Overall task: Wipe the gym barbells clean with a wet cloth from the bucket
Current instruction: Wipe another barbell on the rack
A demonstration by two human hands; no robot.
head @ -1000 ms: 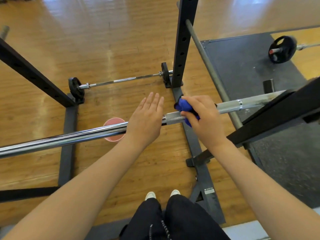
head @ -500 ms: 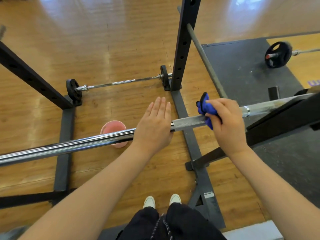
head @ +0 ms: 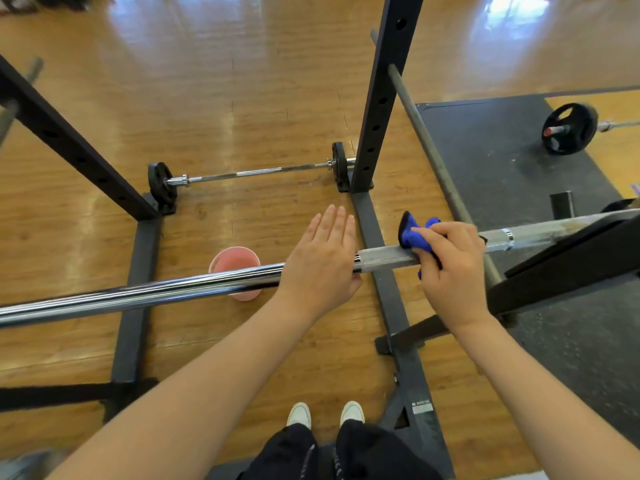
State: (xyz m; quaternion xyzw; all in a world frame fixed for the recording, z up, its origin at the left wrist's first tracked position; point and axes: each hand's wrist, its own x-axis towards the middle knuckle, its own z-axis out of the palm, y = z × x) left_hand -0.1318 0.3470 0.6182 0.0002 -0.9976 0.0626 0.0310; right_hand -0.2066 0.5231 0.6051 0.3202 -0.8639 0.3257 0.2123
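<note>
Wiping is under way on the racked barbell (head: 145, 294), which lies across the rack at waist height in front of the person. Nearest, the left hand (head: 320, 261) rests flat on the bar with fingers straight, steadying it and gripping nothing. Just beside it, the right hand (head: 450, 268) is curled round the bar with the blue cloth (head: 412, 233) bunched under its fingers, on the knurled section near the collar. No wetness or dirt is discernible on the chrome, so which stretches are already clean cannot be told. Below the bar, on the floor, stands the pink bucket (head: 233, 261); its contents are not visible. Farther off, a second barbell (head: 256, 172) lies on the floor by the upright, and a third barbell (head: 568, 128) rests on the mat (head: 502, 161). Judged from this, both appear untouched and remain to be wiped.
</note>
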